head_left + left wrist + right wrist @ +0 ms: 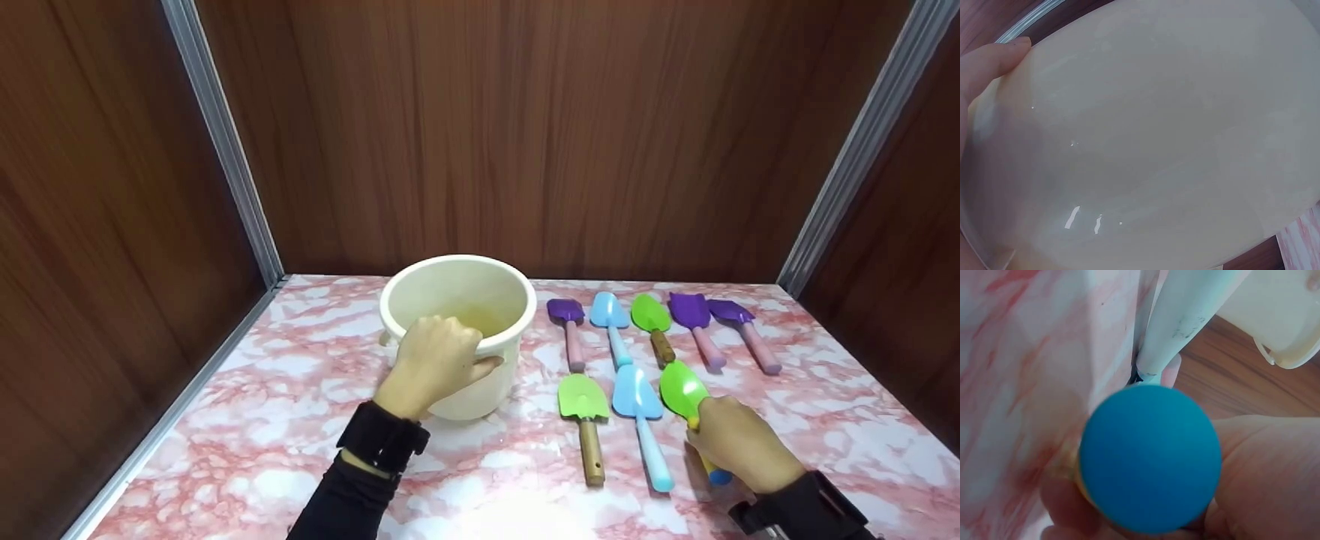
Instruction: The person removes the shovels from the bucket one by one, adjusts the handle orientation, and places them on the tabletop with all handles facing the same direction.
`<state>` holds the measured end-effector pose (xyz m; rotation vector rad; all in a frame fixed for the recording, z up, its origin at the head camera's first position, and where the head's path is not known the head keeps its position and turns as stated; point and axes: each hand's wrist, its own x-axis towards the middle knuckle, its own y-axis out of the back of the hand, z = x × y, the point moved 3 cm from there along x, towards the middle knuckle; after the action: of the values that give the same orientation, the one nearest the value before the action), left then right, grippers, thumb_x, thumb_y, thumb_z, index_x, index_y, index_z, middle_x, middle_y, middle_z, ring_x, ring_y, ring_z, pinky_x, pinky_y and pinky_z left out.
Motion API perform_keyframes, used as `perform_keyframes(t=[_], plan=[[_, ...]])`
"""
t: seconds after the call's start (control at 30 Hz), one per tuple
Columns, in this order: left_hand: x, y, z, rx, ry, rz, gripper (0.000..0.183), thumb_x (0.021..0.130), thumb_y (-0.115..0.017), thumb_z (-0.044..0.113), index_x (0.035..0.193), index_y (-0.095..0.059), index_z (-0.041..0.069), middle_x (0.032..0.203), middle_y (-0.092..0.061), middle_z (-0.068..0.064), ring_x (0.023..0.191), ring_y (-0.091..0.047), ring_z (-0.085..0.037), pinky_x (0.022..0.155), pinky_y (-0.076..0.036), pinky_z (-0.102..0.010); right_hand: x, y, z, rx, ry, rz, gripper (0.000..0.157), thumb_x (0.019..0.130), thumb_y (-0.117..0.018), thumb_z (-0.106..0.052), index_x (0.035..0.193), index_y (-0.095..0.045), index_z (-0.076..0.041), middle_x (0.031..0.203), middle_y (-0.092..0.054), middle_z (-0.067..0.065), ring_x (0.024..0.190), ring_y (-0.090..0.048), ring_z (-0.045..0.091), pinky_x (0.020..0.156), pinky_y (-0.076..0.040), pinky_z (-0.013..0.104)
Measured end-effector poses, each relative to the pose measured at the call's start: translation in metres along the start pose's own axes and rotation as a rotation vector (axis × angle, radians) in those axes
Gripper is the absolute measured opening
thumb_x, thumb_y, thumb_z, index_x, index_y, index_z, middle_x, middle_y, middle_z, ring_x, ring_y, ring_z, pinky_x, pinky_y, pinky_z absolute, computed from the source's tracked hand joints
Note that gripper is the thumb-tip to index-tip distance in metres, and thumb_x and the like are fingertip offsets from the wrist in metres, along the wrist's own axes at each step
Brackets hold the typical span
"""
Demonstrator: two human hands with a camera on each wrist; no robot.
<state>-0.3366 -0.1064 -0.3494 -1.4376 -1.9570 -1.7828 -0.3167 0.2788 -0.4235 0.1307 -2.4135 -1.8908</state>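
Note:
A cream bucket [472, 397] stands on the marbled table, and my left hand [439, 360] grips its near rim. In the left wrist view the pale bucket wall [1157, 140] fills most of the picture, with my thumb [994, 64] at its edge. My right hand [739, 439] holds a toy shovel [681, 388] by its yellow handle, the green blade pointing away from me. The blue end of that handle [1151, 458] faces the right wrist camera. Just left of it lies a light blue shovel [639, 394], and beside that a green shovel with a wooden handle [591, 450].
Behind lies a row of several shovels: a small purple one [574, 341], a light blue one [611, 322], a green wooden-handled one [651, 315] and two purple ones with pink handles [705, 341]. Brown wood-grain panels [480, 135] enclose the table [300, 420] on three sides.

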Motion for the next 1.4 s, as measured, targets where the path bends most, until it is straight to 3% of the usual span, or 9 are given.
perform_keyframes(t=[0.43,0.83,1.1,1.23,1.33,1.4], plan=[[0.0,0.001,0.0,0.007,-0.003,0.002,0.057,0.085,-0.084,0.057,0.055,-0.054,0.017,0.054,-0.033,0.006,0.047,-0.036,-0.015,0.043,-0.043,-0.038,-0.001,0.001,0.003,-0.011,0.028,0.038,0.026,0.09,-0.073,-0.009,0.072,-0.055,-0.008,0.067,-0.053,0.005,0.059,-0.054,0.021,0.057,-0.047,0.039],[0.0,0.001,0.0,-0.002,-0.007,0.006,0.056,0.085,-0.084,0.057,0.056,-0.055,0.018,0.054,-0.034,0.006,0.047,-0.036,-0.016,0.043,-0.044,-0.039,0.002,0.003,0.004,-0.005,-0.048,-0.044,0.025,0.095,-0.074,-0.017,0.08,-0.058,-0.005,0.072,-0.054,0.007,0.062,-0.055,0.022,0.059,-0.047,0.039],[0.001,0.001,0.001,-0.007,-0.008,0.003,0.056,0.086,-0.083,0.055,0.056,-0.054,0.017,0.054,-0.034,0.006,0.047,-0.037,-0.015,0.043,-0.044,-0.038,-0.003,0.017,0.003,-0.055,-0.045,-0.023,0.027,0.096,-0.072,-0.023,0.081,-0.06,-0.005,0.073,-0.054,0.007,0.065,-0.053,0.024,0.061,-0.044,0.042],[0.001,0.001,0.001,-0.01,-0.004,0.003,0.057,0.085,-0.083,0.056,0.056,-0.054,0.017,0.053,-0.034,0.006,0.046,-0.038,-0.016,0.043,-0.043,-0.038,-0.004,0.036,-0.004,-0.098,0.014,0.075,0.028,0.096,-0.075,-0.027,0.082,-0.066,-0.003,0.073,-0.059,0.007,0.066,-0.058,0.028,0.06,-0.047,0.051],[0.001,0.001,0.0,-0.009,-0.003,0.01,0.057,0.084,-0.084,0.056,0.055,-0.054,0.017,0.053,-0.034,0.006,0.046,-0.037,-0.017,0.042,-0.042,-0.038,-0.003,0.053,-0.023,-0.157,0.147,0.255,0.032,0.09,-0.082,-0.024,0.099,-0.071,0.005,0.068,-0.063,0.007,0.067,-0.067,0.036,0.085,-0.051,0.066],[0.0,0.002,0.0,-0.007,-0.002,0.016,0.056,0.084,-0.084,0.056,0.055,-0.054,0.017,0.053,-0.034,0.006,0.045,-0.038,-0.017,0.042,-0.042,-0.039,-0.002,0.065,-0.043,-0.183,0.232,0.392,0.028,0.089,-0.083,-0.022,0.09,-0.071,0.004,0.059,-0.057,0.004,0.06,-0.064,0.035,0.083,-0.051,0.063]])
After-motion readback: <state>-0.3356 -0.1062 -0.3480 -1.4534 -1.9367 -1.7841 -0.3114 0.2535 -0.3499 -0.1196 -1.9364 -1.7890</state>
